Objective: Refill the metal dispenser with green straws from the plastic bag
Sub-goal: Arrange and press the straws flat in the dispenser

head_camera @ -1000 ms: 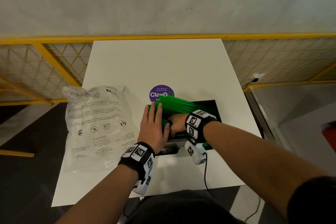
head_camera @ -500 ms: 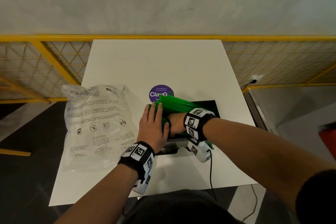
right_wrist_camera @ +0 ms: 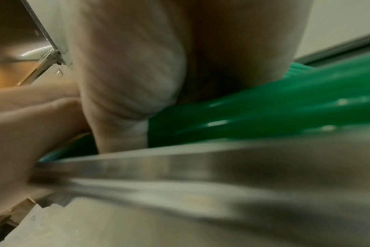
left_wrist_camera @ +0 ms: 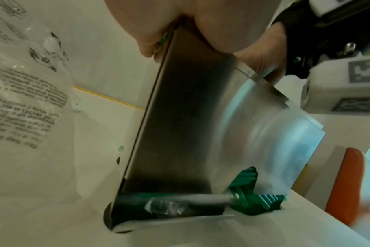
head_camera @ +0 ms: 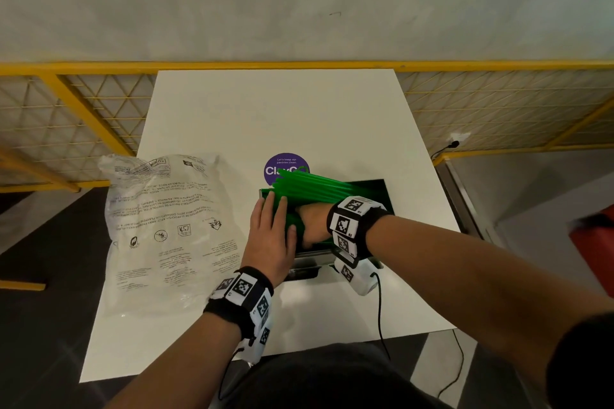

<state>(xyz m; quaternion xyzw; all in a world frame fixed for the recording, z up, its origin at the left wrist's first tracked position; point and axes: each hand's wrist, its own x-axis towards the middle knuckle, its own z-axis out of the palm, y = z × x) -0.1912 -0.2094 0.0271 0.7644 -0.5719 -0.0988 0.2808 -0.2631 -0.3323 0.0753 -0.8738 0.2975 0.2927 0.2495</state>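
Over the metal dispenser (head_camera: 307,262), the left hand (head_camera: 270,237) lies flat-fingered on green straws (head_camera: 312,188); the right hand (head_camera: 314,222) grips them.

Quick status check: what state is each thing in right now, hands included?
Straws: bundle lying tilted on the open dispenser, left ends sticking out.
Dispenser: open on top, standing on the table.
Bag: flat on the table, looks empty.
Left hand: flat, fingers straight against the straw ends.
Right hand: in the straws; grip hidden.
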